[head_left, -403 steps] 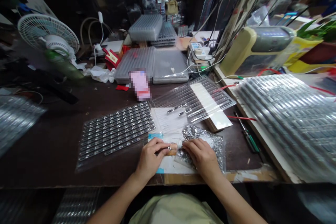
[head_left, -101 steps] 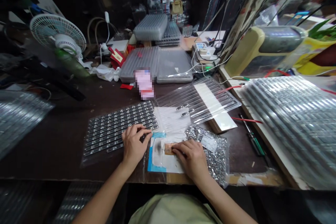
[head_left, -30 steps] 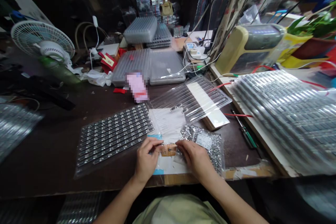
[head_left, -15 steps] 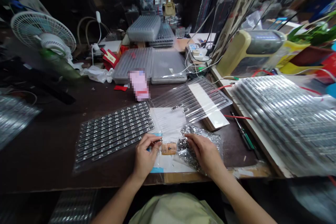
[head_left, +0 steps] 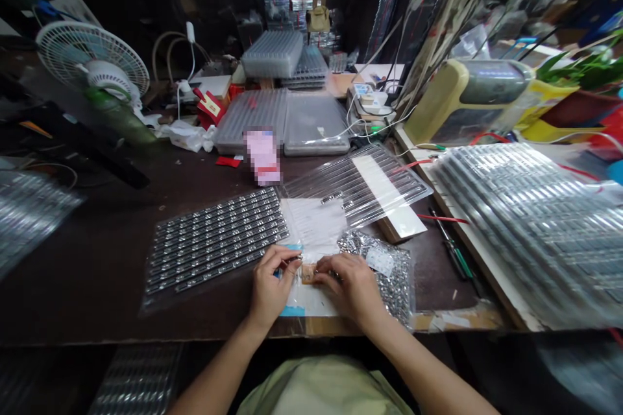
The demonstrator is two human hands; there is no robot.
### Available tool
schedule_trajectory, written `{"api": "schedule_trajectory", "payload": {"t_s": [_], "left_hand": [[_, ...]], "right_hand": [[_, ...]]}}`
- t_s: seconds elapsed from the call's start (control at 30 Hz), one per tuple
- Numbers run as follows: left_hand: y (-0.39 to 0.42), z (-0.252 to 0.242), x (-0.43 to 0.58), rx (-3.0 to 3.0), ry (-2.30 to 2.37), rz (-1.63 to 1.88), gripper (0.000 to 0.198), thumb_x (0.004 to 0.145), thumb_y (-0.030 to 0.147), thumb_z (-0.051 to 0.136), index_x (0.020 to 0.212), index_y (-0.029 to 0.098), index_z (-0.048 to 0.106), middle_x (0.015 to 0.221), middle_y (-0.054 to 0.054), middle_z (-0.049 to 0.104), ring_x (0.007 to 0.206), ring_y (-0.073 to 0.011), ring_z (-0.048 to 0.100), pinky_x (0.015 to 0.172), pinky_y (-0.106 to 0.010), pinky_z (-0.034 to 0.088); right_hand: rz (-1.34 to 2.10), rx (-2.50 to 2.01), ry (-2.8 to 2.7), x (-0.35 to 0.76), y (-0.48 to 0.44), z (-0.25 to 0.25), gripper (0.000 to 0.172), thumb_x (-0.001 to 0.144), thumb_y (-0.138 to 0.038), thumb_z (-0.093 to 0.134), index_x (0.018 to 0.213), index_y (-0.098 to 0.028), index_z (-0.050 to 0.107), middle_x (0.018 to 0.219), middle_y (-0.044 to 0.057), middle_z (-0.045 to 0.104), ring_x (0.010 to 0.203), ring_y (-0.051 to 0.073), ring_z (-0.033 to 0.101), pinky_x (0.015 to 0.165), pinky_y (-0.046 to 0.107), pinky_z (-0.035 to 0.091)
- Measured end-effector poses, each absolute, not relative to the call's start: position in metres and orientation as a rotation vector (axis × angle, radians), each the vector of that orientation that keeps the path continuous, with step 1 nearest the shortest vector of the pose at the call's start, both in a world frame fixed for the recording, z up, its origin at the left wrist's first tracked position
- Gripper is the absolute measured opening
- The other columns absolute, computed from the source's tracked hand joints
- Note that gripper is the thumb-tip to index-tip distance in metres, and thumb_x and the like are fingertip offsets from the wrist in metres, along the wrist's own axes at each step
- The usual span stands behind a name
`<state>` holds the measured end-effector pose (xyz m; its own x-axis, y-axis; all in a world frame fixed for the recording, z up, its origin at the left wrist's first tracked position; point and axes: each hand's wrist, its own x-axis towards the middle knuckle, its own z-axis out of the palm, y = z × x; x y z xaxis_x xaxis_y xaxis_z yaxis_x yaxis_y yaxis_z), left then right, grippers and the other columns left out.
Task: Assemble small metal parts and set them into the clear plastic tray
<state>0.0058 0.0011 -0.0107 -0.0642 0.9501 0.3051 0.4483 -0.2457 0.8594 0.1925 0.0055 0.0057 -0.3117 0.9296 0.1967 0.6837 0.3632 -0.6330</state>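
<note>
My left hand (head_left: 272, 282) is pinched at the left side of a small tan block (head_left: 308, 273); what its fingers hold is too small to make out. Over the block's right part, my right hand (head_left: 351, 282) has thumb and fingers together, and anything between them is hidden. Beside the right hand lies a clear plastic bag (head_left: 396, 279) full of small shiny metal parts. To the left, a tray of dark strips with metal pieces (head_left: 219, 240) sits in rows. Beyond the hands is a clear ribbed tray (head_left: 331, 172) with a few small metal parts on it.
Stacked clear trays (head_left: 530, 227) fill the right side, with a green-handled screwdriver (head_left: 457, 253) beside them. A white strip (head_left: 389, 198) lies across the ribbed tray. Farther back stand a fan (head_left: 92, 61), closed plastic cases (head_left: 316, 123) and a pink pixelated item (head_left: 263, 155).
My right hand has moved left from the bag of metal parts to the tan block. My left hand has stayed by the block. The view has shifted slightly.
</note>
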Motion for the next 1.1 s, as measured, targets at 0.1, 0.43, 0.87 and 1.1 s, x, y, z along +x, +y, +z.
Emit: {"api": "schedule_trajectory", "payload": {"t_s": [0.1,0.43,0.87,1.1], "left_hand": [[0.001,-0.01,0.006,1.705,1.5,1.279,0.015,0.086,0.028,0.059,0.091,0.019,0.07,0.087,-0.005,0.064,0.081,-0.0168,0.06,0.067,-0.026,0.048],[0.002,-0.009,0.007,1.71,1.509,1.274,0.016,0.085,0.028,0.059,0.089,0.019,0.071,0.084,-0.005,0.064,0.078,-0.0166,0.06,0.066,-0.025,0.047],[0.012,0.007,0.019,1.809,1.439,1.156,0.012,0.083,0.022,0.06,0.089,0.019,0.071,0.085,-0.005,0.064,0.078,-0.0161,0.061,0.065,-0.025,0.049],[0.005,-0.003,0.039,2.144,1.343,0.92,0.013,0.083,0.023,0.062,0.094,0.023,0.07,0.082,-0.004,0.064,0.08,-0.0174,0.059,0.074,-0.03,0.048]], "right_hand": [[0.445,-1.361,-2.12,0.182,0.006,0.0,0.006,0.083,-0.031,0.066,0.079,-0.028,0.07,0.088,-0.001,0.07,0.083,0.018,0.056,0.075,0.033,0.037],[0.249,-1.296,-2.407,0.21,0.01,-0.005,0.034,0.089,-0.018,0.055,0.121,-0.026,0.059,0.122,0.004,0.061,0.112,0.024,0.05,0.087,0.039,0.039],[0.071,-1.183,-2.423,0.23,0.006,-0.01,0.015,0.091,-0.015,0.048,0.097,-0.019,0.061,0.097,0.007,0.065,0.09,0.02,0.055,0.083,0.035,0.041],[0.201,-1.231,-2.244,0.231,0.003,-0.005,0.011,0.087,-0.014,0.048,0.088,-0.02,0.058,0.088,0.005,0.062,0.086,0.019,0.054,0.081,0.035,0.04]]}}
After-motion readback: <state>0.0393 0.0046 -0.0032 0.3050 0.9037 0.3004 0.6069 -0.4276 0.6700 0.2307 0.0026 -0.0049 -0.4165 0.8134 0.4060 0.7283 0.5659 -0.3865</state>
